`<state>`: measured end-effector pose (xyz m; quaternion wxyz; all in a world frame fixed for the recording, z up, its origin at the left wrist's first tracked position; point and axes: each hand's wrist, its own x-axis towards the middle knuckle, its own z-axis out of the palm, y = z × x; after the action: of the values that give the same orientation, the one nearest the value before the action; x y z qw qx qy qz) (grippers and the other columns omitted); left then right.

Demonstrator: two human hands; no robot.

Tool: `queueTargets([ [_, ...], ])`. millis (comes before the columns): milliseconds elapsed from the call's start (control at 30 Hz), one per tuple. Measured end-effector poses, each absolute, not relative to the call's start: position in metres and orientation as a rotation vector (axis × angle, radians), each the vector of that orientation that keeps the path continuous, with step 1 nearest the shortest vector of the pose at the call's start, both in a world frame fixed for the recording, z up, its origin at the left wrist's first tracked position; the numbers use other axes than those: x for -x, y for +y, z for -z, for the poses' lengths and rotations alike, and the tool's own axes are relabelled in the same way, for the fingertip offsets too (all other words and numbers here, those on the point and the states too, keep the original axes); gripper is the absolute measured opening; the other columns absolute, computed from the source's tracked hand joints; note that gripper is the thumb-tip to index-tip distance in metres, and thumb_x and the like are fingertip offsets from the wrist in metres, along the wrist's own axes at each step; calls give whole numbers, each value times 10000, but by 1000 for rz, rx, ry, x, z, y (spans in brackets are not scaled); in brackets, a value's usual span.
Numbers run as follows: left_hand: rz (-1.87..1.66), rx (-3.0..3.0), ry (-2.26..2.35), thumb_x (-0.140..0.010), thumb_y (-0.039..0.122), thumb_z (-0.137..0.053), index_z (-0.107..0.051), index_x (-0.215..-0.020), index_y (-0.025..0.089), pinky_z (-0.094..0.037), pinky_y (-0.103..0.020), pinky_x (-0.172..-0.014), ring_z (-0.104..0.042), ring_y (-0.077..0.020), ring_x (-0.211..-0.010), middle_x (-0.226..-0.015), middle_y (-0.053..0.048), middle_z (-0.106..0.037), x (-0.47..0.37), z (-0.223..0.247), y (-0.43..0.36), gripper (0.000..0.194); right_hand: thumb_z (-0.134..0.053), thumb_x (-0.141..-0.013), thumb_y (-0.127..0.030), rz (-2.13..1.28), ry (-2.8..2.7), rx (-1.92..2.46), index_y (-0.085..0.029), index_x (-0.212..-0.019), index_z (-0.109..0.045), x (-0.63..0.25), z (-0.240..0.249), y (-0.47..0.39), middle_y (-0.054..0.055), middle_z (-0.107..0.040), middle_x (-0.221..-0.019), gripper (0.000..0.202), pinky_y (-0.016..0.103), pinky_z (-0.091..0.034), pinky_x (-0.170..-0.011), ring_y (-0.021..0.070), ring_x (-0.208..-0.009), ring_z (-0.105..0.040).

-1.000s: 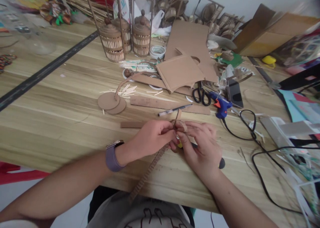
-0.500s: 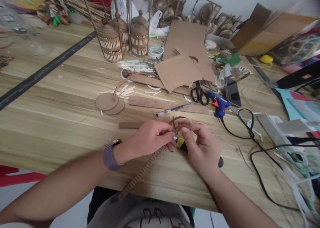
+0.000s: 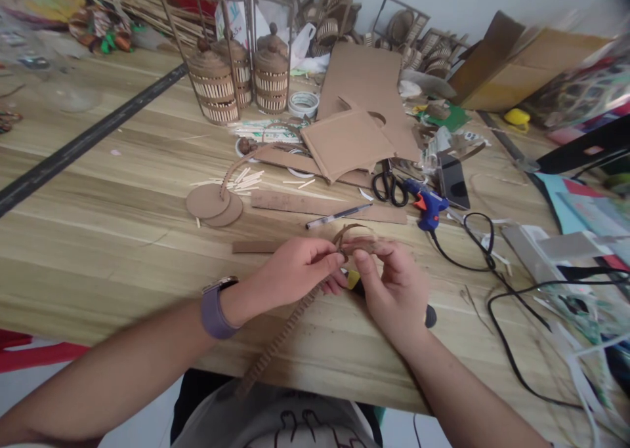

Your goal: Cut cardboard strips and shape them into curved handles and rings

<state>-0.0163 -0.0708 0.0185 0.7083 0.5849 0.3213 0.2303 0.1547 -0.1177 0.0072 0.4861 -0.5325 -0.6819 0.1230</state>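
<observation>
A narrow ribbed cardboard strip (image 3: 280,351) runs from my fingers down past the table's near edge. Its upper end curls into a loop between my hands. My left hand (image 3: 302,267) pinches the strip with thumb and forefinger. Facing it, my right hand (image 3: 394,281) is closed on the curled part, thumb in front and fingers behind. Beneath my hands lies a dark tool with a yellow part (image 3: 353,279), mostly covered by the right hand. A pen (image 3: 338,216) and a flat cardboard strip (image 3: 327,206) lie just beyond.
Cardboard discs (image 3: 209,202) and small sticks (image 3: 249,180) lie to the left. Scissors (image 3: 390,187) and a blue glue gun (image 3: 427,205) with a black cord (image 3: 457,264) are at the right. Lantern-like stick models (image 3: 212,84) and a cardboard box (image 3: 524,67) stand at the back.
The view has shifted slightly. Both hands keep their hold on the strip, with only a small movement of the fingers at the curled end.
</observation>
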Motion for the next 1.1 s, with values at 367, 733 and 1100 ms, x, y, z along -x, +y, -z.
queueTargets([
  [367,-568,-1243,674,-975,396,-523,-577,-810,160,-564,-234,-605,-689,-129,-632,-753,-31,-711,18,-22,-71,292,-620,-900,-222,-237,-1705,1300,-271,-995,-597,-157,-6,-117,9,-723,-867,109,354,-548,-760,189,-833,-697],
  [733,-656,-1518,690,-1008,368,-424,-578,-814,151,-538,-217,-597,-654,-112,-615,-744,-30,-686,19,-21,-74,330,-629,-875,-150,104,-1990,1159,-275,-1004,-624,-161,-18,-112,26,-767,-926,180,425,-533,-829,223,-894,-724],
  [1100,-646,-1735,756,-1025,363,-363,-490,-750,195,-489,-197,-564,-637,-105,-571,-697,-13,-689,20,-21,-75,346,-620,-883,-137,270,-2156,1075,-251,-1061,-621,-167,-21,-110,39,-777,-941,211,395,-522,-825,211,-881,-729],
])
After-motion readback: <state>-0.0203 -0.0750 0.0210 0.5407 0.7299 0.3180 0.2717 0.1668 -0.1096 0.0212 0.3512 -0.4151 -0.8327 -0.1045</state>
